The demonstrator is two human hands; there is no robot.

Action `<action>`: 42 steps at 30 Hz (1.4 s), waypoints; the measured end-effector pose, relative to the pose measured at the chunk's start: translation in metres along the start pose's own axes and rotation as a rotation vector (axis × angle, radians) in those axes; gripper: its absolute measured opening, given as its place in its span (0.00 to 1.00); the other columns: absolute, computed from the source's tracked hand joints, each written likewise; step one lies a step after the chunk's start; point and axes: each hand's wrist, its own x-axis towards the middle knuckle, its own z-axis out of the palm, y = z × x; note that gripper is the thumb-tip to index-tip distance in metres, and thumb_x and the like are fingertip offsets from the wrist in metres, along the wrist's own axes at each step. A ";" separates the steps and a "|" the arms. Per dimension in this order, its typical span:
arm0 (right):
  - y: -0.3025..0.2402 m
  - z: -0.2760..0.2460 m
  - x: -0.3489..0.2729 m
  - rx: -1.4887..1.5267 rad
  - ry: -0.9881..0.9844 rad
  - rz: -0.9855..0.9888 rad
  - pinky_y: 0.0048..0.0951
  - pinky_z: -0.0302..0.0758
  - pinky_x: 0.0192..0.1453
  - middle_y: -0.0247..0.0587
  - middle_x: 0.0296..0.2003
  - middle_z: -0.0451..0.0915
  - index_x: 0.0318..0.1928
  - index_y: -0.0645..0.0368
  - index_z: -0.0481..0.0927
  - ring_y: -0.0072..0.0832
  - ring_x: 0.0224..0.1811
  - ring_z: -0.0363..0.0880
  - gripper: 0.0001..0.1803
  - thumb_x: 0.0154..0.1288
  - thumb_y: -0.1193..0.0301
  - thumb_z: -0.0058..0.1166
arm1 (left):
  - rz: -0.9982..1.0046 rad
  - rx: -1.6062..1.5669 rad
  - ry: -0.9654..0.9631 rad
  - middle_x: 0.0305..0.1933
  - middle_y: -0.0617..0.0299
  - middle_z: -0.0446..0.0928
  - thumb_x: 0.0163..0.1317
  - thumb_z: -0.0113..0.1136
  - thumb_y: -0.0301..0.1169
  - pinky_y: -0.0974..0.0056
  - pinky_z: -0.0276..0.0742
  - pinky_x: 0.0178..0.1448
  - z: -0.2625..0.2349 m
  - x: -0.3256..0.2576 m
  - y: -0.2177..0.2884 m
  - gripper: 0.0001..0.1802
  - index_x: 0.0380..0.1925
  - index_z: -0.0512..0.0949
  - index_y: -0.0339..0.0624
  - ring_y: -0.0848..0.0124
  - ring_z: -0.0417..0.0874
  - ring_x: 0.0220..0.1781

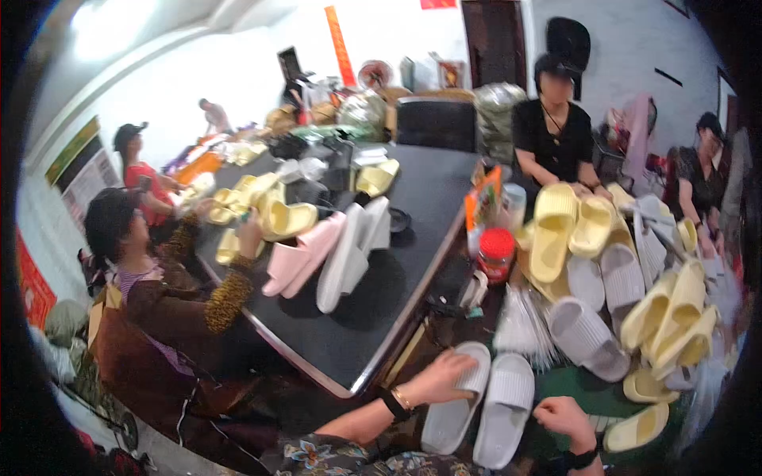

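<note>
Two grey slippers lie side by side, one directly beneath my left fingers, the other between those and my right fingers. From here I can't tell whether the left ones grip or merely rest; the right ones curl inward, anything inside hidden. I judge this pair lined up but unwrapped, with clear bags ahead of my fingers; beyond them, the loose heap seems still unsorted.

Two ridged, light grey slippers lie side by side, right way up.
</note>
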 end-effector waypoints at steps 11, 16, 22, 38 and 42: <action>0.027 0.030 0.108 -0.090 0.663 -0.020 0.46 0.76 0.37 0.52 0.24 0.81 0.28 0.63 0.80 0.50 0.30 0.82 0.12 0.53 0.64 0.61 | -0.217 -0.167 0.283 0.73 0.40 0.51 0.59 0.62 0.56 0.46 0.51 0.74 0.019 -0.045 0.024 0.45 0.69 0.58 0.44 0.44 0.48 0.76; 0.010 0.031 0.103 -0.058 0.674 -0.021 0.47 0.76 0.38 0.49 0.24 0.82 0.31 0.61 0.80 0.49 0.30 0.82 0.12 0.54 0.64 0.61 | -0.286 -0.188 0.398 0.72 0.40 0.54 0.60 0.62 0.53 0.49 0.56 0.73 0.028 -0.072 0.023 0.43 0.67 0.60 0.38 0.45 0.56 0.73; 0.016 0.037 0.106 -0.089 0.646 -0.035 0.47 0.76 0.38 0.47 0.24 0.81 0.34 0.59 0.78 0.47 0.30 0.82 0.11 0.57 0.65 0.60 | -0.359 -0.321 0.328 0.72 0.42 0.55 0.62 0.60 0.52 0.52 0.53 0.74 0.041 -0.081 0.015 0.43 0.68 0.58 0.37 0.48 0.55 0.74; 0.025 0.031 0.106 -0.010 0.727 -0.042 0.48 0.76 0.37 0.54 0.25 0.81 0.28 0.61 0.81 0.52 0.30 0.81 0.08 0.56 0.69 0.56 | -0.385 -0.412 0.299 0.72 0.47 0.57 0.61 0.62 0.47 0.53 0.51 0.75 0.035 -0.079 0.021 0.41 0.68 0.59 0.40 0.53 0.56 0.74; 0.020 0.033 0.112 0.047 0.737 -0.091 0.45 0.76 0.34 0.54 0.24 0.81 0.29 0.63 0.81 0.49 0.29 0.82 0.08 0.56 0.70 0.56 | -0.415 -0.386 0.314 0.70 0.46 0.60 0.60 0.62 0.48 0.53 0.51 0.74 0.036 -0.085 0.022 0.42 0.68 0.59 0.36 0.52 0.56 0.74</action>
